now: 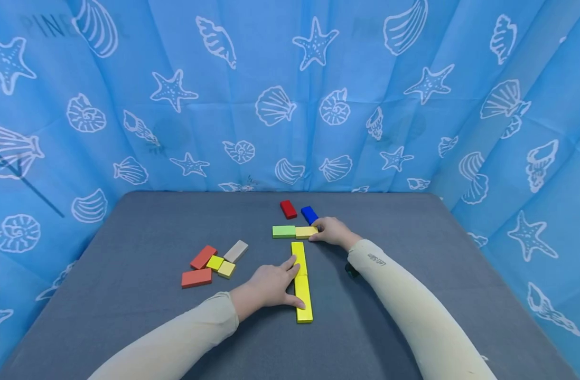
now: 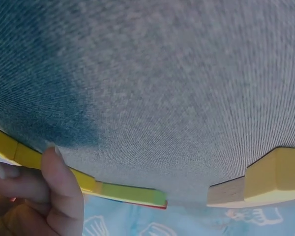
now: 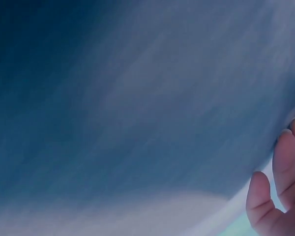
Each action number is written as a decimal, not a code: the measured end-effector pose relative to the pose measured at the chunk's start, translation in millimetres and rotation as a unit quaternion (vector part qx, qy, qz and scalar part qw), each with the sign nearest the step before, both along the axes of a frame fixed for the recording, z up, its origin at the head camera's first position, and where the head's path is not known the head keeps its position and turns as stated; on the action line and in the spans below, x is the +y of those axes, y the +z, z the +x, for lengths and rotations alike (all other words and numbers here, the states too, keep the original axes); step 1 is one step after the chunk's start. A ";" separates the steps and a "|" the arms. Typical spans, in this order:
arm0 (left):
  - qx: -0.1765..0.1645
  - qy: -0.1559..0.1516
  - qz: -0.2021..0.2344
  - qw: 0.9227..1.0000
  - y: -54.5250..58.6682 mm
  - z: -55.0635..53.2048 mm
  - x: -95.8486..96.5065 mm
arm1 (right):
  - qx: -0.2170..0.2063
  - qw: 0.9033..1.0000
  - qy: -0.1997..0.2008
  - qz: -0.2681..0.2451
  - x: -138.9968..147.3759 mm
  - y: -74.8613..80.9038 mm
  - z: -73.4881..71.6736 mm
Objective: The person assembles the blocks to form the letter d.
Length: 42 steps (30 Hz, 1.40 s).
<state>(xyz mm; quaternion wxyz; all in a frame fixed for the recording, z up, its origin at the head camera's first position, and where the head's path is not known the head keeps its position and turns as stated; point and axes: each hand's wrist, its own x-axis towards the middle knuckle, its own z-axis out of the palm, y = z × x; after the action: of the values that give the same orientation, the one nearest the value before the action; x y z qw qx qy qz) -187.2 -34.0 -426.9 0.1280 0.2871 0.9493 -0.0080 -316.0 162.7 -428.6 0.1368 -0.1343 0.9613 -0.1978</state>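
Presently, the pale yellow flat oblong block, which looks like painted wood (image 1: 305, 232), lies on the grey cloth-covered table (image 1: 142, 237), immediately to the left of the right hand (image 1: 334, 233). This hand is the nearer one; its thumb and fingers are narrow around the block's right end and seem to pinch it (the right wrist view does not show the grip). The block's long axis runs from left to right, and its left end meets a light green oblong block (image 1: 283, 231). Almost at right angle to this row, two bright yellow oblong blocks (image 1: 298, 248) (image 1: 304, 314) make a column, whose far end is just before the row. The left hand (image 1: 268, 286) rests on this column with fingers and thumb spread. Beyond the row are a red oblong block (image 1: 288, 209) and a blue oblong block (image 1: 309, 214).
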 end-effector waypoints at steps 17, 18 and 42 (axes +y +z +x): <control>-0.012 0.004 -0.005 1.000 1.1 -0.3 3.4 | -0.089 0.966 -0.095 -0.222 -17.0 23.7 -6.5; -0.013 0.004 -0.004 1.000 1.4 -0.5 3.3 | -0.090 0.964 -0.098 -0.230 -16.4 24.2 -7.1; -0.009 0.007 -0.021 1.000 5.6 -0.5 5.6 | -0.104 0.991 -0.027 -0.083 -33.4 13.1 -3.0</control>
<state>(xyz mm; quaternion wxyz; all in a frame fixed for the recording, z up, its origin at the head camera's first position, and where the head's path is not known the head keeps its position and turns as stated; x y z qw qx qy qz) -187.7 -28.4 -421.3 0.1425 0.2781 0.9496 -0.0250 -319.1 129.3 -415.5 0.2187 -0.0983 0.9254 -0.2935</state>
